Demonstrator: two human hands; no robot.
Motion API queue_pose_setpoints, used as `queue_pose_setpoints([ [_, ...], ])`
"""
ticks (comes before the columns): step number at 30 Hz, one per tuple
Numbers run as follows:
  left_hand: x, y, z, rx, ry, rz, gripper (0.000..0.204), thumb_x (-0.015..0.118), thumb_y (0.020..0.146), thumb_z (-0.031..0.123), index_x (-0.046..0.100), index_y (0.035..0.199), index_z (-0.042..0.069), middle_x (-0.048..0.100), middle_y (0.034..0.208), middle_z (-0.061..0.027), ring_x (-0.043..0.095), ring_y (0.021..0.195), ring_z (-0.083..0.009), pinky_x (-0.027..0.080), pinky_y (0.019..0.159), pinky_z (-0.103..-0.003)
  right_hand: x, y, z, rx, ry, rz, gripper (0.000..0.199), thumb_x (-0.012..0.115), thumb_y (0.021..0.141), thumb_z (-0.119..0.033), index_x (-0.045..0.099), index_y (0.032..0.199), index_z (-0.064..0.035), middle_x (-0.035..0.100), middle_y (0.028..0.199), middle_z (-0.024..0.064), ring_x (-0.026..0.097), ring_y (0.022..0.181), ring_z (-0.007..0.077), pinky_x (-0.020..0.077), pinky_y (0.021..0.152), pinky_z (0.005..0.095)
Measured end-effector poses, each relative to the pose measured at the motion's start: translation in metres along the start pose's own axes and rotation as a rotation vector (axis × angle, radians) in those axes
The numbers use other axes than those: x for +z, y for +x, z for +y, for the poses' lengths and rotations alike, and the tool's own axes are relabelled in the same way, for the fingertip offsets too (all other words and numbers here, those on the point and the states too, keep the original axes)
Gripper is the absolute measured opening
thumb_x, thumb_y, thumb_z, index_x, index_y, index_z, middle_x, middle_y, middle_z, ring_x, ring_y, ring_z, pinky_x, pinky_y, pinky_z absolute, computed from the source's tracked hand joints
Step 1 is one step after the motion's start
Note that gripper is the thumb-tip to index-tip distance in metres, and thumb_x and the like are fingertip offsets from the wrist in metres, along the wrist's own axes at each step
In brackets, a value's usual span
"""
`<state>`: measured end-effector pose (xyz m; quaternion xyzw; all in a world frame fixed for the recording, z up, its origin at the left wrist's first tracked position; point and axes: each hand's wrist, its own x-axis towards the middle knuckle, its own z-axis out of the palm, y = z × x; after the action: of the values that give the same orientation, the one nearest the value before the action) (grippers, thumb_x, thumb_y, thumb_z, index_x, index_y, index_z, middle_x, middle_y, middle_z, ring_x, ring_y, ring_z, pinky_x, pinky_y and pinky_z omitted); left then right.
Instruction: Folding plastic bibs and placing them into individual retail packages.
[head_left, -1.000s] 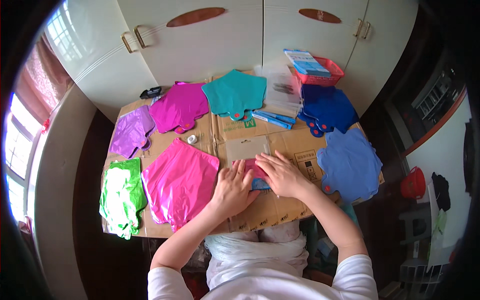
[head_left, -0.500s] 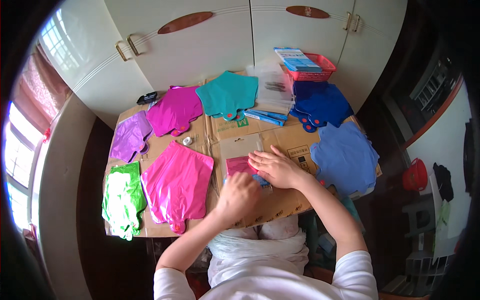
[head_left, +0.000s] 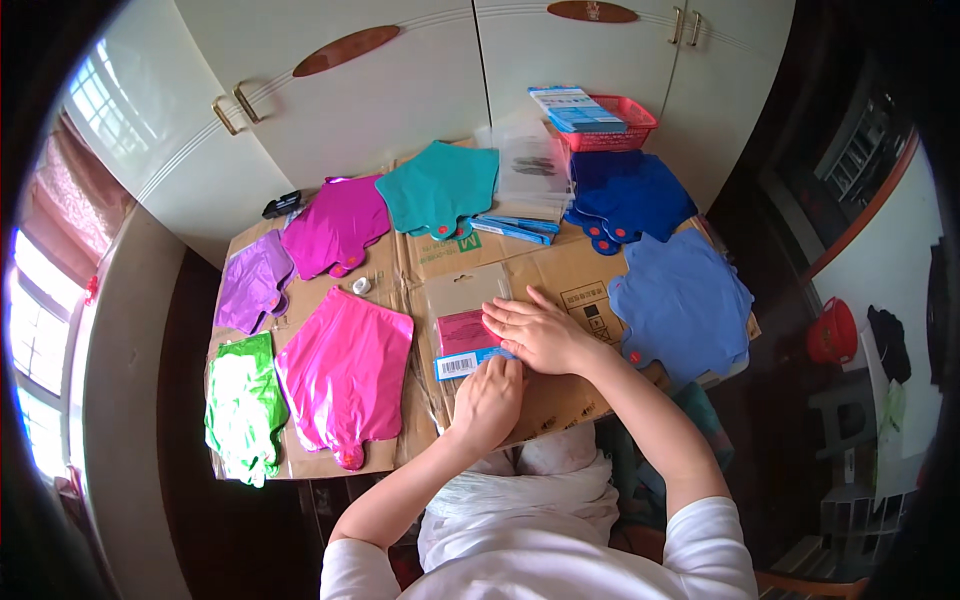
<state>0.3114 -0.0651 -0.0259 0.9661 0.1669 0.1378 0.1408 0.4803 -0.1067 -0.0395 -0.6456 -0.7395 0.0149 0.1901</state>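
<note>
A clear plastic packet with a folded pink piece and a blue-and-white barcode label lies flat before me on the cardboard. My right hand rests over the packet's right side, fingers stretched out and slightly spread. Close below it, my left hand is closed at the packet's lower edge, its fingers curled and pressed together. Whatever the left fingertips grip is hidden. To the left lies a shiny pink foil balloon, flat.
Flat balloons in green, lilac, magenta, teal, dark blue and light blue ring the cardboard. Behind are clear bags, blue packets and a red basket. A white roll lies mid-left.
My left hand has moved slightly down and right to the packet's lower edge, uncovering the barcode label. My right hand stays flat on the packet. The whole view has shifted a little.
</note>
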Motion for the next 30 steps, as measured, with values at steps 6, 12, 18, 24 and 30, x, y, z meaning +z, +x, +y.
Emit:
queue_pose_setpoints([
  [6, -0.003, -0.004, -0.004, 0.086, -0.048, 0.036, 0.011, 0.058, 0.081, 0.012, 0.054, 0.085, 0.003, 0.054, 0.085, -0.0137, 0.053, 0.081, -0.0315, 0.044, 0.074, -0.04, -0.002, 0.0, -0.002, 0.007, -0.007, -0.005, 0.041, 0.047, 0.091, -0.024, 0.049, 0.13, -0.01, 0.042, 0.141, 0.0031, 0.035, 0.132, 0.0158, 0.0199, 0.11, 0.0514],
  [12, -0.058, -0.046, -0.024, 0.263, -0.451, 0.146, 0.025, 0.057, 0.075, -0.004, 0.047, 0.096, 0.002, 0.055, 0.092, -0.0117, 0.055, 0.096, -0.0314, 0.039, 0.092, -0.042, -0.007, -0.009, -0.011, -0.026, -0.006, -0.035, 0.041, 0.046, 0.093, -0.024, 0.048, 0.131, -0.0105, 0.041, 0.141, 0.0032, 0.033, 0.133, 0.0155, 0.0198, 0.11, 0.0513],
  [18, -0.069, -0.123, -0.062, -0.161, -1.058, 0.253, 0.012, 0.048, 0.093, 0.01, 0.041, 0.096, 0.001, 0.056, 0.079, -0.011, 0.06, 0.071, -0.0191, 0.049, 0.06, -0.03, -0.014, -0.036, -0.043, -0.089, 0.0, -0.117, 0.043, 0.046, 0.093, -0.025, 0.046, 0.133, -0.009, 0.04, 0.142, 0.0039, 0.031, 0.134, 0.0163, 0.0188, 0.11, 0.0511],
  [24, -0.087, -0.109, -0.024, 0.176, 0.034, -0.034, 0.043, 0.07, 0.076, 0.026, 0.057, 0.116, 0.016, 0.055, 0.101, -0.0025, 0.057, 0.084, -0.0198, 0.051, 0.059, -0.031, -0.017, -0.04, -0.054, -0.092, -0.018, -0.103, 0.046, 0.052, 0.089, -0.022, 0.047, 0.131, -0.0072, 0.037, 0.143, 0.0086, 0.029, 0.135, 0.0213, 0.0194, 0.11, 0.051],
  [30, -0.052, -0.113, -0.042, 0.203, 0.09, 0.141, 0.015, 0.069, 0.073, 0.013, 0.064, 0.086, 0.01, 0.061, 0.094, 0.0003, 0.054, 0.071, -0.0146, 0.048, 0.055, -0.026, -0.017, -0.046, -0.064, -0.158, 0.02, 0.28, 0.017, 0.067, 0.076, -0.015, 0.056, 0.088, -0.0094, 0.055, 0.101, 0.0043, 0.053, 0.098, 0.0196, 0.0418, 0.085, 0.0364],
])
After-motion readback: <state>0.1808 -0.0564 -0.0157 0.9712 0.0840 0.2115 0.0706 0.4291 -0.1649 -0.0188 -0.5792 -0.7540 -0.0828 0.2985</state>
